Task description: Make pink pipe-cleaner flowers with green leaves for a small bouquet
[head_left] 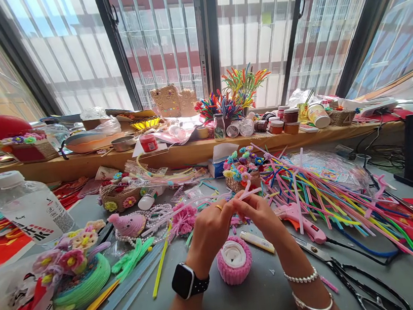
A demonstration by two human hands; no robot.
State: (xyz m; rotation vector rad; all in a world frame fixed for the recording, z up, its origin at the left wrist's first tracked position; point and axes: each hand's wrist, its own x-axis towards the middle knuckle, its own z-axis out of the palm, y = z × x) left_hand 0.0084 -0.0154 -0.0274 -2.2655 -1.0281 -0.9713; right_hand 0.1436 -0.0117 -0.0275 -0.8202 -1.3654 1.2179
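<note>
Pale pink pipe cleaners (250, 193) stick out from between the fingertips of both hands, above the middle of the table. My left hand (211, 229), with a ring and a black watch at the wrist, is closed in a pinch on them. Beside it, my right hand (257, 213) pinches the same pale stems. Below the hands stands a small round pink pot (235, 272), wrapped in fuzzy stems with white stuffing inside. A pink fuzzy flower (184, 219) lies just left of my left hand. Near my right wrist are a glue tube (257, 241) and a pink glue gun (304, 223).
Large black scissors (338, 264) lie front right, below a pile of coloured pipe cleaners (330, 190). At left are a water bottle (30, 210), a green crocheted piece (85, 283) and clear glue sticks (114, 300). A flower basket (244, 173) stands behind my hands.
</note>
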